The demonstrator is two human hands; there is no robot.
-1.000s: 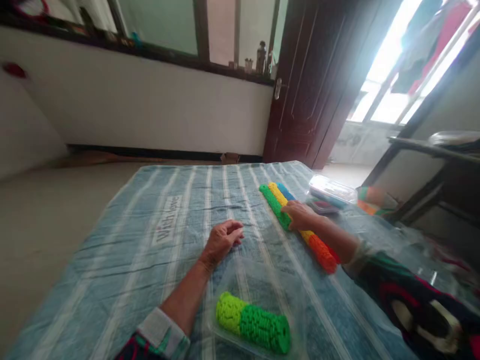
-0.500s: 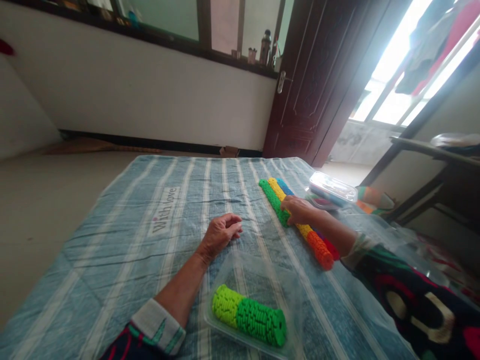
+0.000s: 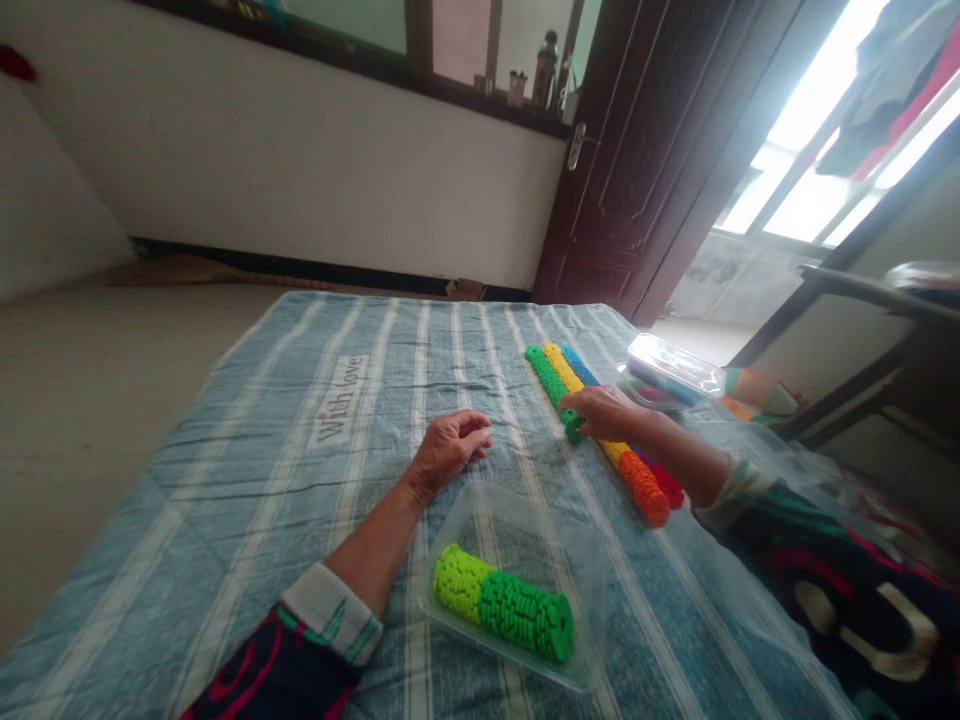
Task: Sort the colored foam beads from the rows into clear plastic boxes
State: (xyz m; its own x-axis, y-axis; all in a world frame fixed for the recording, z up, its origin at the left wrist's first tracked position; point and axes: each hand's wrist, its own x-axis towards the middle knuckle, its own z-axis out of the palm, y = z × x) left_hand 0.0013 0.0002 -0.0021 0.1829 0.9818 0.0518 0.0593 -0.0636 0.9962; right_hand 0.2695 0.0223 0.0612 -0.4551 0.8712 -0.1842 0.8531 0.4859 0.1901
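My right hand lies over the lower end of a green knobbly roll, its fingers curled around that end. A yellow roll and a blue roll lie beside it, and the yellow continues past my hand into an orange roll with a red roll alongside. My left hand rests on the striped blue bedsheet, fingers loosely curled, holding nothing. Nearer me, a clear plastic tray holds a lime-and-green roll.
A clear plastic box lies at the sheet's far right, with a colourful item beyond it. Clear plastic film lies past my right forearm. A dark wooden door and a dark furniture frame stand beyond the sheet's edge.
My view has tilted, shifting everything slightly in the picture. My right hand stays at the green roll's lower end, whose tip now shows more at my fingers. My left hand stays put.
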